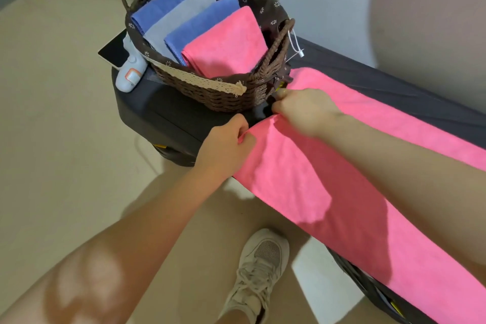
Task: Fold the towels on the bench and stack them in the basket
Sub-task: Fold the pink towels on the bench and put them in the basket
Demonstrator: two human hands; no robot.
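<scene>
Pink towel (342,192) lies spread along the bench (163,118), its long axis running away to the right from both hands. Left hand (226,139) pinches the near corner of its short end; right hand (302,110) grips the far corner, fingers curled, just beside the basket (210,92), which already holds four folded towels (200,26).

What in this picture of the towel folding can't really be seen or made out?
Head view, the only one:
- The far end of the pink towel on the bench is cut off by the right edge.
- The left hand and right hand hide their own fingertips at the towel's edge.
- How many towels lie in the basket under the top four: hidden.
</scene>
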